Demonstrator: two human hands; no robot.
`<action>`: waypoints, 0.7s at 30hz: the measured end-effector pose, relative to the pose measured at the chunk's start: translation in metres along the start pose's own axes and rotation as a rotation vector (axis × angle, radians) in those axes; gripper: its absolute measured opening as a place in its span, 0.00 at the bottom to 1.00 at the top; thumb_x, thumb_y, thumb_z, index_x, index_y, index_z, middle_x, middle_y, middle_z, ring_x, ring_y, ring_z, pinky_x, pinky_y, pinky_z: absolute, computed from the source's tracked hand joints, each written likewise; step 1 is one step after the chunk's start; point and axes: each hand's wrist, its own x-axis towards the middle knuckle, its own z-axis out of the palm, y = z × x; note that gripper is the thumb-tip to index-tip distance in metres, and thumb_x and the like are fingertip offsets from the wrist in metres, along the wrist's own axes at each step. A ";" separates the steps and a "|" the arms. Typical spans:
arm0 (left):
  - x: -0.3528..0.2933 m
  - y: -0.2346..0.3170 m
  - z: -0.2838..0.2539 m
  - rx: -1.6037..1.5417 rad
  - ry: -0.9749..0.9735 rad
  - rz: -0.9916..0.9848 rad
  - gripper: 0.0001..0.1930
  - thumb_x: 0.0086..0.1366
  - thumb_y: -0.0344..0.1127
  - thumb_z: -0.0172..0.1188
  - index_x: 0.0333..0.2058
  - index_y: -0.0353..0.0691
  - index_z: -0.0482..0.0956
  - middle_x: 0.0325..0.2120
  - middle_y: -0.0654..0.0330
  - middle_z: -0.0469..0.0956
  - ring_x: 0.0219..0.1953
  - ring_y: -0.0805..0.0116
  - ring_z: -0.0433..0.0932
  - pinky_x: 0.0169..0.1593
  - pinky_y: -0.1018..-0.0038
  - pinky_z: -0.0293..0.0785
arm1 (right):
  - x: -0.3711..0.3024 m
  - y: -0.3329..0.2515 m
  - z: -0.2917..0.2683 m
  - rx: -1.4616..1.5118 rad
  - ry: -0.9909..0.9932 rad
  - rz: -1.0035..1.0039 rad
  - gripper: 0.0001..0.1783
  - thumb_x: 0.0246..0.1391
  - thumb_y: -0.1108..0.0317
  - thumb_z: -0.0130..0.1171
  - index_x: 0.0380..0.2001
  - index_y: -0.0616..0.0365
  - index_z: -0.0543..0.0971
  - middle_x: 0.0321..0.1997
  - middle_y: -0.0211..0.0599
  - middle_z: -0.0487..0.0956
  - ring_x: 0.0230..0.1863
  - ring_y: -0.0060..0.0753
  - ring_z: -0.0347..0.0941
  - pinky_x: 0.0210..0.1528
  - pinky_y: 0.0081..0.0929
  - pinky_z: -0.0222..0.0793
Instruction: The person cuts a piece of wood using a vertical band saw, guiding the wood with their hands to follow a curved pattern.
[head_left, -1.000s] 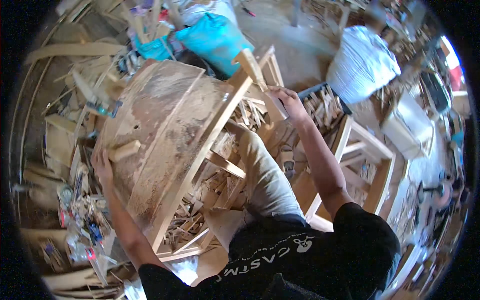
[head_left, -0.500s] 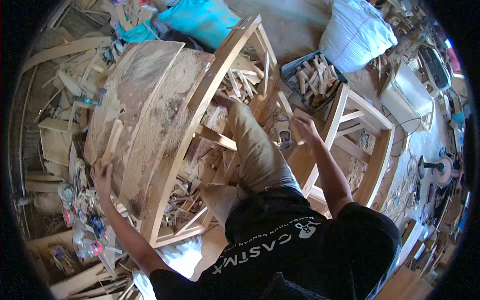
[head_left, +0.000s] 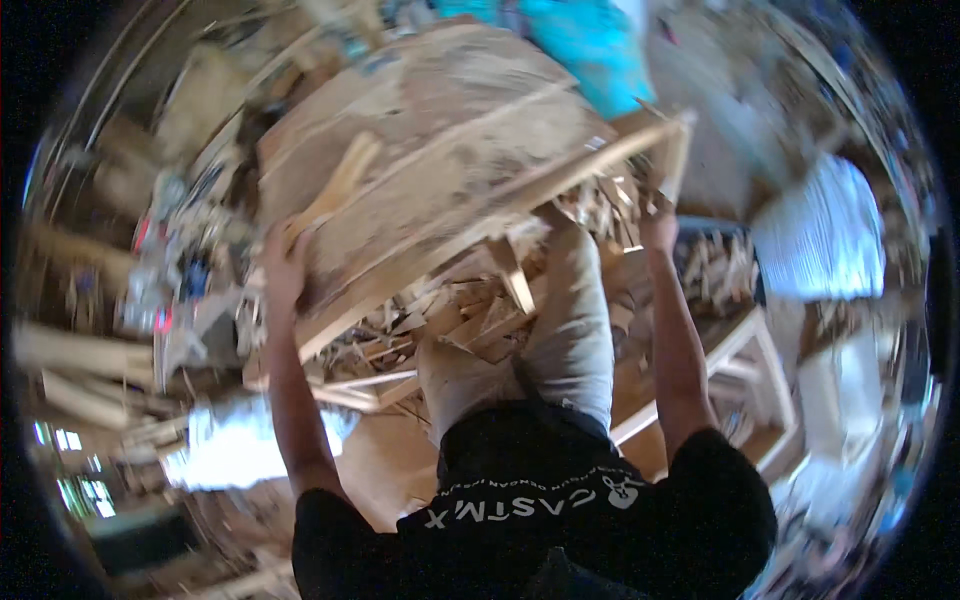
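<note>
A long board-topped wooden frame (head_left: 470,215) leans across the middle, its planked surface (head_left: 430,110) dusted with sawdust. On that surface lies a shaped wooden piece (head_left: 345,180), wide at one end. My left hand (head_left: 287,268) is at its lower end, fingers closed around it. My right hand (head_left: 658,228) is raised beside the frame's right end post (head_left: 672,165). Its fingers look bent closed, but blur hides what is in them. My legs (head_left: 575,320) stand at the frame's near side, among wood offcuts (head_left: 480,305).
A second wooden frame (head_left: 750,365) stands to the right. Behind it are a crate of wood blocks (head_left: 715,265) and a white sack (head_left: 825,235). A turquoise sack (head_left: 590,50) lies at the back. Scrap wood and clutter (head_left: 200,260) fill the left side.
The view has swung, so the frame sits farther right and more level. My right hand has moved from beside a thin slat to near the frame's end post. My left hand stays at the wooden piece.
</note>
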 end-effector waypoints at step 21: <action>0.077 0.005 0.021 0.339 0.142 -0.319 0.20 0.72 0.52 0.57 0.46 0.41 0.84 0.36 0.42 0.84 0.42 0.41 0.83 0.49 0.48 0.78 | -0.122 -0.192 0.006 0.362 -0.288 -0.396 0.16 0.71 0.62 0.54 0.43 0.64 0.85 0.35 0.38 0.86 0.33 0.22 0.81 0.38 0.24 0.76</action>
